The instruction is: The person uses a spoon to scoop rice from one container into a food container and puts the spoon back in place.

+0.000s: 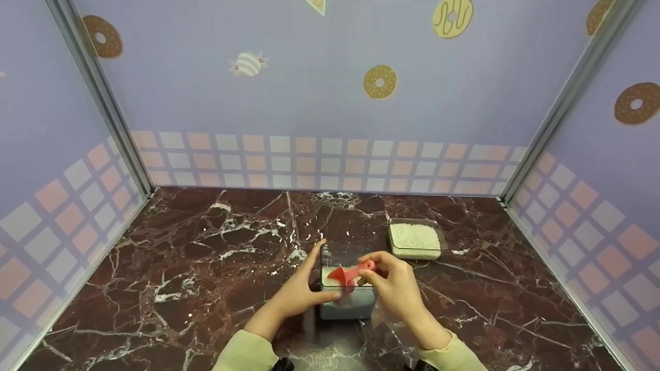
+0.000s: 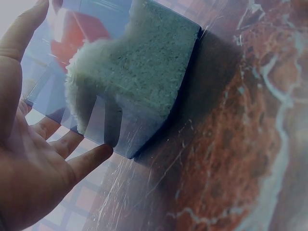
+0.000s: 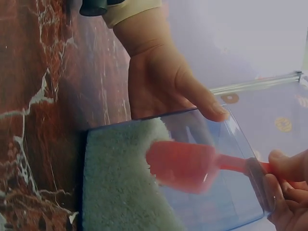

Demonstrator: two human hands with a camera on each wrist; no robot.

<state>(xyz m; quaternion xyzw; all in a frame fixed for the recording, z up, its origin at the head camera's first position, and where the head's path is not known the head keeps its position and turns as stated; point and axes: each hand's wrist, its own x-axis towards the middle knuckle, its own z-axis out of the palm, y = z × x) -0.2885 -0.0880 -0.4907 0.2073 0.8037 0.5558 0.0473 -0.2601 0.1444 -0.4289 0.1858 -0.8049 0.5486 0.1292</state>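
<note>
A clear box-shaped container (image 1: 356, 309) stands near the front of the table, partly filled with white rice (image 3: 120, 187). My left hand (image 1: 296, 294) holds its left side, the thumb over the near edge and the fingers spread along the wall. Between thumb and fingers, my right hand (image 1: 396, 283) pinches the handle of a red scoop (image 3: 183, 163). The scoop's bowl is inside the container, its lip against the rice, which slopes away there. In the left wrist view the scoop shows only dimly through the wall.
A second clear container (image 1: 415, 253), filled with pale grains, stands behind and to the right. White specks are scattered on the dark red marbled table (image 1: 206, 278). Lilac panels (image 1: 309, 103) with metal corner posts enclose the back and both sides.
</note>
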